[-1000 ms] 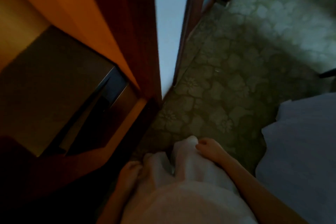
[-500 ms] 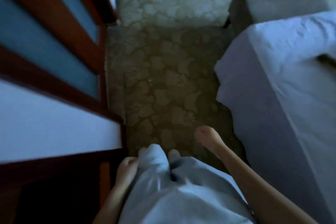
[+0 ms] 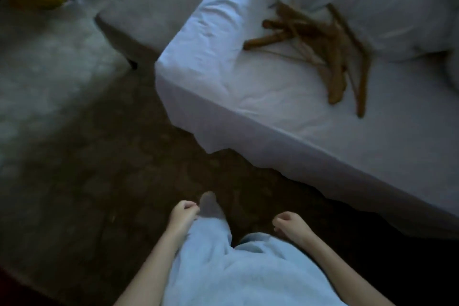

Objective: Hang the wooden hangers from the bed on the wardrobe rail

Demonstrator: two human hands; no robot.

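Wooden hangers (image 3: 323, 42) piled on a white bed (image 3: 248, 97).
Left hand (image 3: 183, 213) and right hand (image 3: 288, 225) hang loosely curled (both empty), away from them.

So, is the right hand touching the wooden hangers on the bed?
Apart. The head view shows the right hand low by the leg, with floor and bed between it and the wooden hangers.

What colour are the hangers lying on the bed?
Light brown wood; the hangers show best in the head view, heaped on the white bed.
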